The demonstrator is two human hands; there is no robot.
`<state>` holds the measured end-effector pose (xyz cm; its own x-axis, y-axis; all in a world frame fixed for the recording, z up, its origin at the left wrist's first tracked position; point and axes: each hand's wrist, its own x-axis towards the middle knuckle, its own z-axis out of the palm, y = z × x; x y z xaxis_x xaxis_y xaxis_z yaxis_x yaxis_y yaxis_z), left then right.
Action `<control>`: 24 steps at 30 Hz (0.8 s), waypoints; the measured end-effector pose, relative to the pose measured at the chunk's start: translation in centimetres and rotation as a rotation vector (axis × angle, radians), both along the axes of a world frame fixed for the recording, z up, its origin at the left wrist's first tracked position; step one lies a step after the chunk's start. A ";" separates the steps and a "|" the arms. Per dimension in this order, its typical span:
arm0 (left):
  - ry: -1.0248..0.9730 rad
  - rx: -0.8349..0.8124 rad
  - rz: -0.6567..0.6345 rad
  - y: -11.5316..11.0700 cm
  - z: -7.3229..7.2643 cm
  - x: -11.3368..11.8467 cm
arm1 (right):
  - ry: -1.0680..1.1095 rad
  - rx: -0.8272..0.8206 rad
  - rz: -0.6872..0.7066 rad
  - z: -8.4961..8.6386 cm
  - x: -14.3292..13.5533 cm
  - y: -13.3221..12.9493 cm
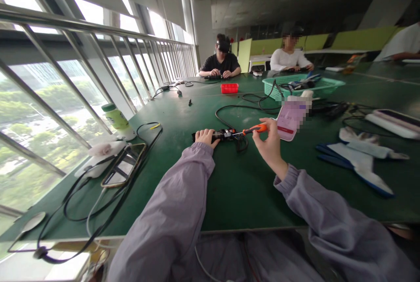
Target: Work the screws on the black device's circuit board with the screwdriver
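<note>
On the green table (239, 185), my left hand (205, 137) is wrapped over a dark elongated device (218, 135) and holds it against the surface. An orange-and-black screwdriver (256, 129) is pinched between the fingers of my right hand (269, 139). Its thin shaft points left, and its tip meets the right end of the device, where small metal and orange parts show. Whether the tip sits in a screw is too small to tell. A short black cable loops just below that end.
A phone (288, 120) leans beyond my right hand. Gloves (364, 159) lie at the right, a green basket (274, 89) and red box (229, 88) farther back. At the left are a bottle (118, 121), another phone (124, 166) and cables. People sit across the table.
</note>
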<state>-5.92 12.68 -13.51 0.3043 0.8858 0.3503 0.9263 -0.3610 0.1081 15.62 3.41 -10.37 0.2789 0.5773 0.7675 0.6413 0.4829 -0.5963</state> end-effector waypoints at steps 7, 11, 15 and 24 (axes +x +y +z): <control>0.008 -0.001 0.006 0.0 0.0 0.1 | -0.018 -0.039 0.000 0.1 0.0 -0.3; 0.014 -0.006 0.011 0.0 0.0 0.1 | 0.001 -0.011 -0.002 0.1 0.1 -0.1; 0.021 -0.008 0.012 0.0 0.1 0.1 | -0.004 -0.041 -0.017 0.0 0.2 -0.1; 0.043 -0.022 0.020 -0.1 0.3 0.2 | 0.000 0.012 -0.004 -0.2 0.2 0.2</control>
